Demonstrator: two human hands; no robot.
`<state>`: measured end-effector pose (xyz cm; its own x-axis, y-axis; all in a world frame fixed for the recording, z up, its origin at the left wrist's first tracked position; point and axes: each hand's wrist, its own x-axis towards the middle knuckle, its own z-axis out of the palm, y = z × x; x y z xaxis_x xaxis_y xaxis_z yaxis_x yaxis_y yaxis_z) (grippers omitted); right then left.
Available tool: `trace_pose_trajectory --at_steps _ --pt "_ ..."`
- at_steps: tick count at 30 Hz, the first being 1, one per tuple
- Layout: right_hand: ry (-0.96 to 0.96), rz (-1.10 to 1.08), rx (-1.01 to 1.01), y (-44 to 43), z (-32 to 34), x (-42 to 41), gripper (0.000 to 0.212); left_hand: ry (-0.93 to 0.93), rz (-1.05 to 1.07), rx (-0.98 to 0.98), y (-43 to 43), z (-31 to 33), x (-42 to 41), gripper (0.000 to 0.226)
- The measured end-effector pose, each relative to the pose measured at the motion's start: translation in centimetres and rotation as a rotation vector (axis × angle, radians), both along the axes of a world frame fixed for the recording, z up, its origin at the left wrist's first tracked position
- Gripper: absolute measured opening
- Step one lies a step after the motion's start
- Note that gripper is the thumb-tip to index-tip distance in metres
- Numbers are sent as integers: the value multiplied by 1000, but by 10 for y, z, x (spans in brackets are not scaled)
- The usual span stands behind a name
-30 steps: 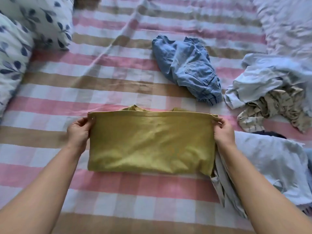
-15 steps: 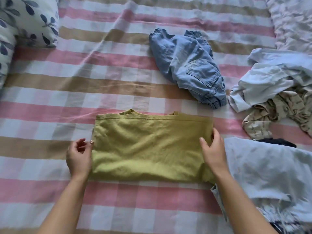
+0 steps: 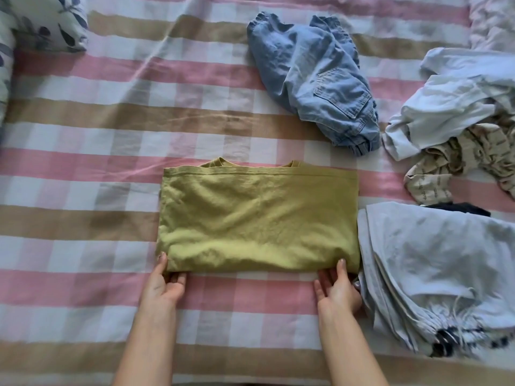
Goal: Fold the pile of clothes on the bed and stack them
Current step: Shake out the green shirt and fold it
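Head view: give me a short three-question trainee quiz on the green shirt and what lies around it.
1. True or false: the green shirt lies crumpled in a heap.
2. Where do the left hand and the right hand meet the shirt? A) at its far edge B) at its near corners C) on its middle
3. Fill in: the bunched blue garment beyond the shirt is made of ____.

Key: 1 false, it lies folded flat in a rectangle; 2 B; 3 denim.
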<state>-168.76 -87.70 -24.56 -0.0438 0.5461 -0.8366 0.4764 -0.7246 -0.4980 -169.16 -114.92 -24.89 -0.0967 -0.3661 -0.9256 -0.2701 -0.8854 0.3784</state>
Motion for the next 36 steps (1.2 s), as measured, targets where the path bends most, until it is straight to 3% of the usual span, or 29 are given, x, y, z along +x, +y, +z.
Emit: trace_pose_trajectory --at_steps 4,9,14,17,20,23,27,32,34,36 --pt "-40 20 -11 2 6 -4 30 11 -76 -90 -16 -5 3 18" --pt "-82 119 -37 -12 13 25 21 -53 -10 -372 -44 0 22 26" --pt "-94 143 -149 -21 9 66 18 -69 7 -454 -54 -3 50 26" --pt "-62 252 -82 -12 6 70 20 -53 -66 -569 -49 -5 50 18" --pt "-52 488 141 -5 18 76 35 -73 -96 -685 -22 3 55 51" --pt "132 894 535 2 44 77 37 -44 8 -527 39 13 70 53" --pt "375 1321 642 20 62 23 26 -18 9 -90 151 24 89 44" --pt "258 1892 703 42 35 -65 47 42 67 190 232 21 86 31" --pt "184 2039 705 48 23 -85 53 72 88 233 248 20 83 18" --pt "149 2115 721 52 14 -99 52 70 98 244 261 17 81 19"
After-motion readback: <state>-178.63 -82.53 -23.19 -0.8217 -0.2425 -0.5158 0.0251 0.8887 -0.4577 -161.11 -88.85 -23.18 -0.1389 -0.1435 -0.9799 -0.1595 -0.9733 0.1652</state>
